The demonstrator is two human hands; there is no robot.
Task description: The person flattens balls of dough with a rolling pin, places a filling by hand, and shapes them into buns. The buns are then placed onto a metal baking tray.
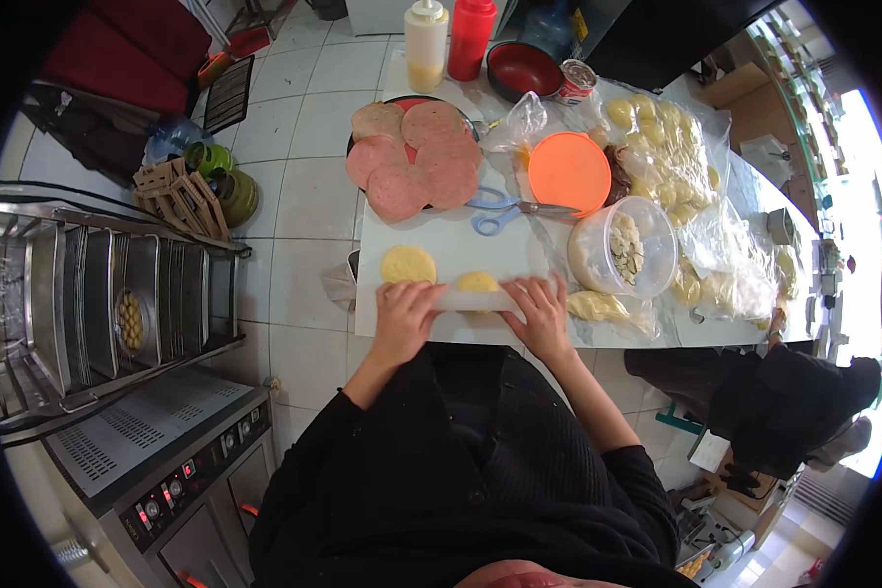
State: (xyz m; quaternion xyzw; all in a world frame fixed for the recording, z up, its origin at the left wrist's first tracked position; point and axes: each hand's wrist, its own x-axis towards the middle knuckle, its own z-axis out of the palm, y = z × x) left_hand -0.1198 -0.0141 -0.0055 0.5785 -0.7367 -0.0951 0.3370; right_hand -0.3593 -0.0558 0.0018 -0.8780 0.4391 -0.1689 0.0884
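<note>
A short white rolling pin (472, 300) lies across a small piece of yellow dough (476, 281) near the table's front edge. My left hand (405, 316) is curled over its left end, and my right hand (539, 314) grips the right end. Part of the dough is hidden under the pin. Just beyond my left hand rests a flattened yellow dough round (408, 265). Light-blue-handled scissors (500, 208) lie farther back. Behind them, a dark plate (351, 149) carries several pink round meat slices (441, 162).
To the right stand a clear tub (661, 240), an orange lid (568, 174) and plastic bags of dough balls (671, 147). Two squeeze bottles (471, 39) and a red-lined bowl (524, 71) are at the back. A metal rack (118, 304) and oven (157, 441) flank me left; another person (784, 402) is right.
</note>
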